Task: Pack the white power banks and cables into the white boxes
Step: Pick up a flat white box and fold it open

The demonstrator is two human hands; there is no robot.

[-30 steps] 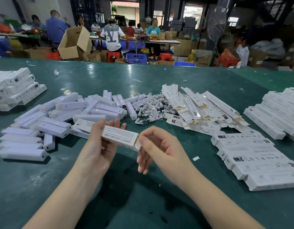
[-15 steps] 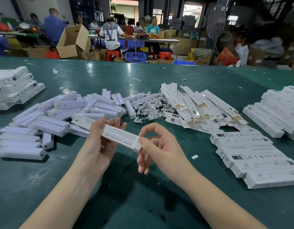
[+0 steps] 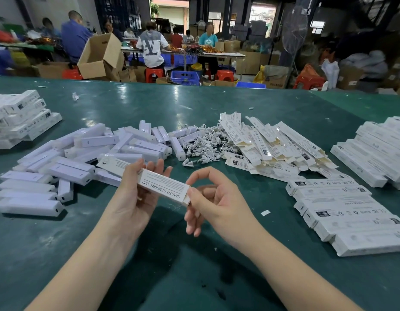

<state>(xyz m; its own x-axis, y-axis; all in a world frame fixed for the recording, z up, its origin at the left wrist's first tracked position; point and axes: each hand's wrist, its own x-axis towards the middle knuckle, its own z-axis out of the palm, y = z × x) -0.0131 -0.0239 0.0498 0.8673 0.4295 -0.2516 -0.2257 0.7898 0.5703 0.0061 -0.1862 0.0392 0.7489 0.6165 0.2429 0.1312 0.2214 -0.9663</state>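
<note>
White box [image 3: 163,184] unchanged in both hands

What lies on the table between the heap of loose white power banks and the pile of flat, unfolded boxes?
In the head view, a tangle of white cables lies between the power banks and the flat boxes.

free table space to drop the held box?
Bare green table lies near, under both forearms, and far beyond the cable pile. Crowded: power banks left, flat cartons centre-right, packed boxes right. Left hand holds the box.
</note>
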